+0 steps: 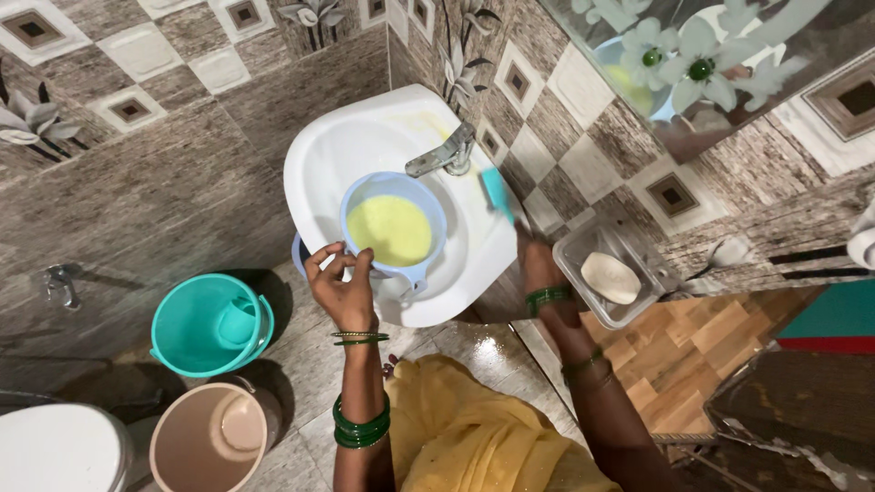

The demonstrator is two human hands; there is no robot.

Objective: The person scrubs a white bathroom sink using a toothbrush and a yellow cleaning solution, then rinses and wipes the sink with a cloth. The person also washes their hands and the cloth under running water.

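A light blue bowl [360, 196] filled with a pale yellow liquid sits in the white wash basin [319, 164], under the metal tap [442, 155]. My left hand [342, 287] rests at the bowl's near rim, fingers apart, touching or just short of the rim. My right hand [538, 264] is raised at the basin's right edge and grips a thin teal-handled tool [499, 193] that looks like a brush or toothbrush; its tip is blurred.
A clear soap dish [583, 239] with a white soap bar hangs on the tiled wall to the right. On the floor at left stand a teal bucket [182, 351] with a mug inside, a brown bucket [178, 446] and a white toilet lid [55, 451].
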